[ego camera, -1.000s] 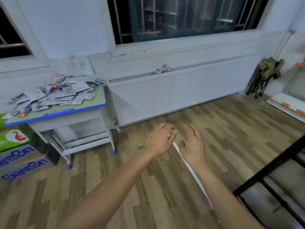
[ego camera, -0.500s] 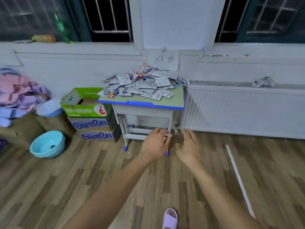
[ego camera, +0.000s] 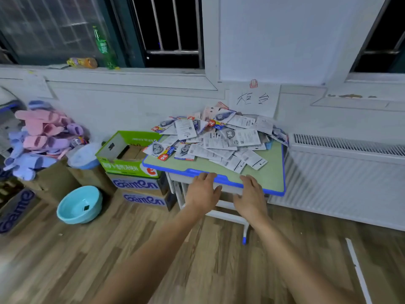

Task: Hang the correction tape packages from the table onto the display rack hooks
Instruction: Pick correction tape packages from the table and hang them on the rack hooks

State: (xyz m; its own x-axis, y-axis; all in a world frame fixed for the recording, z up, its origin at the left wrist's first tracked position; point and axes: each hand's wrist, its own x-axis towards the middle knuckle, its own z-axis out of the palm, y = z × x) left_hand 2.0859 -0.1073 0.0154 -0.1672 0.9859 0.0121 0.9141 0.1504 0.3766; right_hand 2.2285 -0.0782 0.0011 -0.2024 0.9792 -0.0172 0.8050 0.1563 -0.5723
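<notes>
Fingers of our left hand and right hand lie relaxed, empty — reaching over the surface edge for the packages.

The lower correction tape packages lay buried under others in the heap, their print too small to read. The slipper pile was blurred, cut by the left edge

I see a pale green table edged in blue, heaped with mostly white correction tape packages bearing red price dots. Beside it sit a lime-green box, a light blue basin, and pink and lilac slippers; the floor is brown woodgrain.
</notes>
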